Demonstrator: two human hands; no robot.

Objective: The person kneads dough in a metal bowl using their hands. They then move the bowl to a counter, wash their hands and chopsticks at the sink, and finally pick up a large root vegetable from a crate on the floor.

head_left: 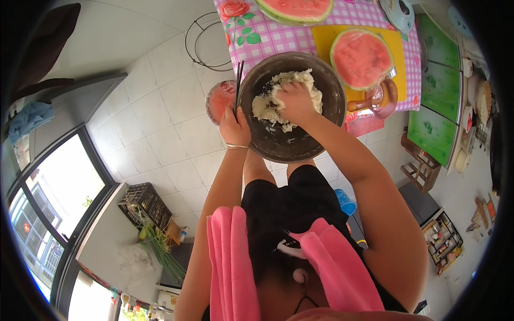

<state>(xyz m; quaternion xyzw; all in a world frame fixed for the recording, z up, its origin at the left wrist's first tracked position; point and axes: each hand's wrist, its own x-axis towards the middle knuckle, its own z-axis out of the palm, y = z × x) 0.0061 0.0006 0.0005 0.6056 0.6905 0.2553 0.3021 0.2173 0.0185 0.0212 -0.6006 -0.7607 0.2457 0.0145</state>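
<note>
A wide dark bowl [289, 150] stands at the near edge of the table, with a lump of pale, shaggy dough [265, 107] inside. My right hand [295, 101] is down in the bowl, its fingers pressed into the dough and partly sunk in it. My left hand [234, 127] grips the bowl's left rim, with a pair of dark chopsticks [239, 85] held upright between thumb and fingers. Loose flour and small crumbs of dough cling to the bowl's inner wall.
A halved watermelon [361, 59] rests on a yellow board [323, 37]; another watermelon half [297, 9] lies farther back. Right of the bowl are a wooden-handled tool [360, 105] and a clear cup [386, 104]. A round pinkish-red stool seat [215, 101] is at left, near a wire stand [194, 53].
</note>
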